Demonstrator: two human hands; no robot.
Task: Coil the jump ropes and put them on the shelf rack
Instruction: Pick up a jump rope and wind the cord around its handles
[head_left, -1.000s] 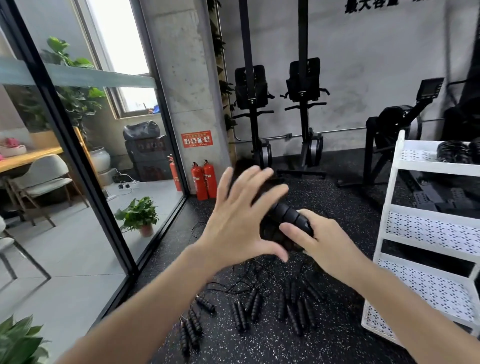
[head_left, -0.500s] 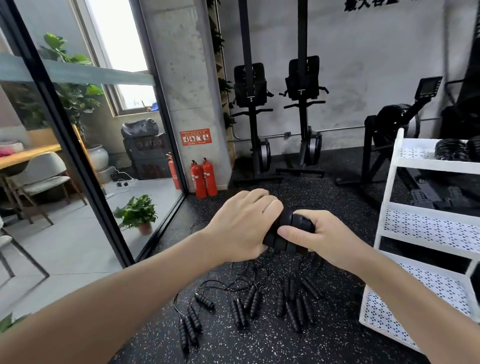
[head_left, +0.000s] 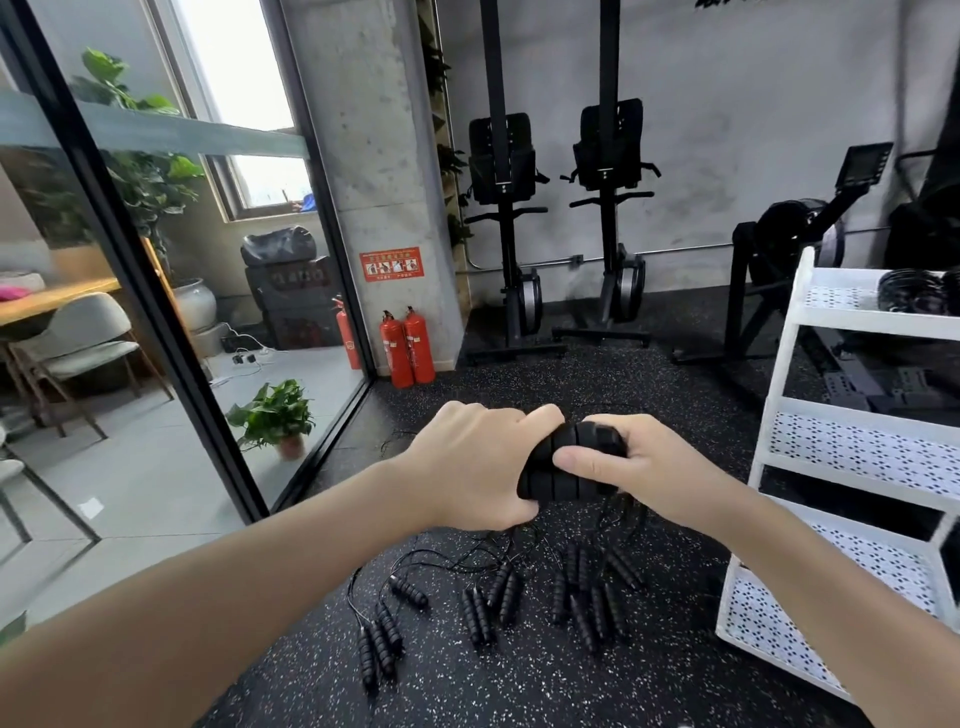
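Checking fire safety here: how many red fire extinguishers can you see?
3. Two red cylindrical fire extinguishers stand together at the concrete pillar's base; a third stands behind the glass partition. Others may be hidden.

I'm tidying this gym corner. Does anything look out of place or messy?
Yes: several jump ropes lie loose on the floor beside the white rack, their thin cords tangled together. Both hands, left and right, grip one black pair of handles. Nothing looks damaged or spilled.
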